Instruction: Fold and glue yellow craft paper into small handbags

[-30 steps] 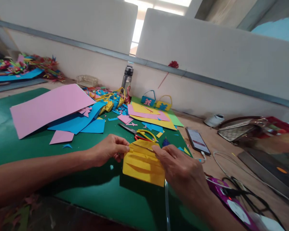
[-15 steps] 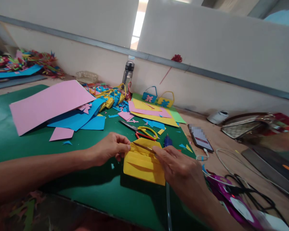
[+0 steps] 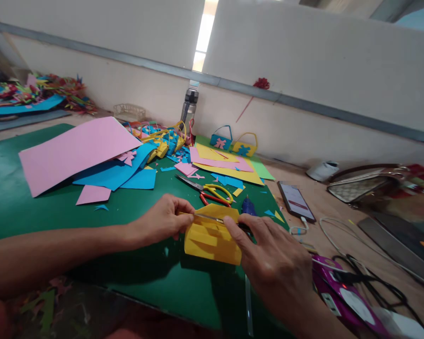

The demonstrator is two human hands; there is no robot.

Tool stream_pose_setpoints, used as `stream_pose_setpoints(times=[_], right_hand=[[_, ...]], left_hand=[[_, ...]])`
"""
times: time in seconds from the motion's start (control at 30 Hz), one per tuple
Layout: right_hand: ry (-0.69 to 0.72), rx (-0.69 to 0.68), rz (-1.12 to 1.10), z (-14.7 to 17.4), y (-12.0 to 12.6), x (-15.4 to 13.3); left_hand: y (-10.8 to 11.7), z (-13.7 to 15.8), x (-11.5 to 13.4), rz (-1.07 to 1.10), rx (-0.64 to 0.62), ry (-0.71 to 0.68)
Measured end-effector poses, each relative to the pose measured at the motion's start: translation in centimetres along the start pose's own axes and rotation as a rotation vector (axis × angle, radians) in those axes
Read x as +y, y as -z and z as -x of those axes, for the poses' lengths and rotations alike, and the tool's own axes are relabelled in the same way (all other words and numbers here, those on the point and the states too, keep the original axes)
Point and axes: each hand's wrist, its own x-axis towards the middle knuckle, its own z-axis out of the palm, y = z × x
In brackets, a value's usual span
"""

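Observation:
A folded yellow paper piece (image 3: 212, 247) with a raised flap is held just above the green mat (image 3: 141, 278). My left hand (image 3: 166, 219) pinches its upper left edge between thumb and fingers. In my right hand (image 3: 272, 254) is a thin metal blade (image 3: 208, 217) with a dark handle, laid along the paper's upper fold; its exact kind is unclear. A blue glue gun (image 3: 248, 207) lies behind that hand, largely hidden, and a clear glue stick (image 3: 248, 301) shows below. Scissors (image 3: 205, 188) with yellow and red handles rest open just beyond the paper.
Pink sheets (image 3: 77, 153) and blue sheets (image 3: 116, 169) lie at left. Small paper bags (image 3: 167, 143) are heaped behind, near a bottle (image 3: 190, 106). Two finished-looking bags (image 3: 221, 141) stand by the wall. A phone (image 3: 296, 201), cables and a purple power strip (image 3: 342, 292) are at right.
The blade has levelled out along the fold and my right hand has turned slightly, fingers more extended over the handle. The yellow paper is tilted a little differently; my left hand keeps its pinch.

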Motion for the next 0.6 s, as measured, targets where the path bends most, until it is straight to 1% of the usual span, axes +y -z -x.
stream_pose_setpoints(times=[0.3,0.6], right_hand=[[0.032,0.004,0.089,0.13,0.84,-0.57],[0.050,-0.002,0.109,0.35,1.04,0.00]], left_hand=[[-0.29,0.55,0.77,0.030,0.001,0.010],[-0.05,0.18,0.44,0.078,-0.016,0.041]])
